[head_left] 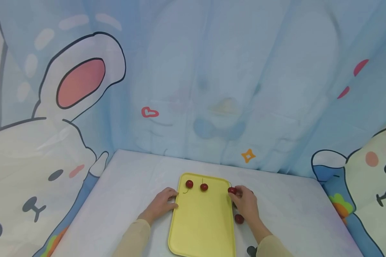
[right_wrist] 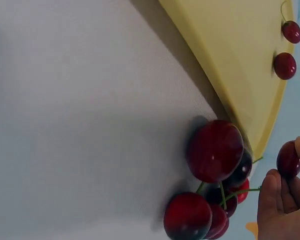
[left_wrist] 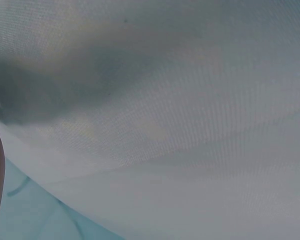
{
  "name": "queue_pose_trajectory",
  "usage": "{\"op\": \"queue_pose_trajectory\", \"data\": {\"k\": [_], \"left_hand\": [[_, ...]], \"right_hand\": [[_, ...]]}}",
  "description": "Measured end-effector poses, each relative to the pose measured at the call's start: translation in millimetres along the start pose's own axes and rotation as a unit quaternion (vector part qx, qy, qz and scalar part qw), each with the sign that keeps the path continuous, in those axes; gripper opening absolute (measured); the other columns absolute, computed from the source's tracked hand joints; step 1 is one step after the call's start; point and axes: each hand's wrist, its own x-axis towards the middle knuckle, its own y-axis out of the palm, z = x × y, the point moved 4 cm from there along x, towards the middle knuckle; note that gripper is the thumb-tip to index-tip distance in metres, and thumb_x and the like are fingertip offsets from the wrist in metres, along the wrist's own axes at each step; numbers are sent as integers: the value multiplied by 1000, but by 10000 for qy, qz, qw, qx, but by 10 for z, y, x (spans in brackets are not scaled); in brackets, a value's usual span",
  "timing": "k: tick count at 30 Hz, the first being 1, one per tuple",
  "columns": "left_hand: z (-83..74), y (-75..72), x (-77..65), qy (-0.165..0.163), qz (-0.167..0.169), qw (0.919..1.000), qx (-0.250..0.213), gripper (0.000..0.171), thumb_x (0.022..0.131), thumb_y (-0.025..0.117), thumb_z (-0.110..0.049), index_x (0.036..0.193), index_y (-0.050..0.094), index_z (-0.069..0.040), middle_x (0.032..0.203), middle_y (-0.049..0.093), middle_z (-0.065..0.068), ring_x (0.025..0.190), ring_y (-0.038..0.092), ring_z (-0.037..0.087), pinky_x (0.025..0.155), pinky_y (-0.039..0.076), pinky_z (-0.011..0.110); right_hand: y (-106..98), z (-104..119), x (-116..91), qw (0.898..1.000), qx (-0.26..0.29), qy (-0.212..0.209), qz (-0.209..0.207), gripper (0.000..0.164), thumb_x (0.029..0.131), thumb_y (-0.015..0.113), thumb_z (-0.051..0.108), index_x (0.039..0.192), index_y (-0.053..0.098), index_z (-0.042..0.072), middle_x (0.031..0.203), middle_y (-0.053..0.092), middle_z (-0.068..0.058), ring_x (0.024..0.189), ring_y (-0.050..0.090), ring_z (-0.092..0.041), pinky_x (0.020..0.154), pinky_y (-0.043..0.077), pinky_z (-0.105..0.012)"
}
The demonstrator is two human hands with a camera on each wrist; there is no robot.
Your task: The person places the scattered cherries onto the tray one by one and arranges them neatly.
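Note:
In the head view my right hand (head_left: 247, 204) pinches a dark red cherry (head_left: 232, 190) between thumb and fingers, over the right rim of a yellow tray (head_left: 201, 225) near its far corner. Two more cherries with stems, one at the left (head_left: 189, 184) and one nearer the middle (head_left: 204, 187), lie on the tray's far end. My left hand (head_left: 161, 205) rests at the left rim, its fingertips and thumb touching the edge. The right wrist view shows the held cherry (right_wrist: 290, 159) in the fingers (right_wrist: 269, 197), with several loose cherries (right_wrist: 215, 151) beside the tray.
Another cherry (head_left: 239, 219) lies on the white tabletop (head_left: 296, 214) beside the tray's right edge, partly by my right wrist. A blue cloth printed with cartoon animals (head_left: 180, 71) hangs behind and around the table. Mostly white cloth (left_wrist: 200, 150) fills the left wrist view.

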Motion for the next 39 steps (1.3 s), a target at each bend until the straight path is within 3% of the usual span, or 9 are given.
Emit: {"op": "queue_pose_trajectory", "data": {"k": [8, 14, 23, 39], "left_hand": [[37, 15, 11, -54, 15, 10000, 15, 40, 86, 73, -13, 123, 63, 1, 119, 57, 6, 109, 58, 23, 99, 49, 39], [34, 2, 13, 11, 3, 10000, 61, 41, 87, 73, -13, 123, 63, 1, 118, 57, 6, 110, 58, 24, 99, 49, 39], [35, 10, 12, 39, 6, 10000, -33, 42, 87, 73, -13, 124, 62, 3, 119, 57, 8, 111, 58, 26, 100, 49, 40], [29, 6, 18, 21, 13, 10000, 57, 41, 87, 73, -13, 124, 62, 1, 120, 57, 8, 112, 57, 26, 101, 48, 41]], "right_hand": [[192, 104, 124, 9999, -49, 23, 159, 37, 86, 74, 14, 114, 63, -8, 98, 66, -18, 89, 61, -28, 79, 55, -45], [326, 179, 211, 9991, -393, 8, 149, 37, 85, 75, 14, 112, 64, -9, 93, 64, -17, 83, 57, -27, 78, 53, -45], [509, 144, 250, 9970, -607, 253, 419, 38, 88, 71, 15, 116, 60, -8, 104, 62, -21, 95, 59, -32, 86, 53, -48], [576, 224, 234, 9959, -725, 275, 472, 43, 90, 70, 16, 121, 56, -9, 112, 58, -24, 101, 57, -35, 91, 51, -50]]}}
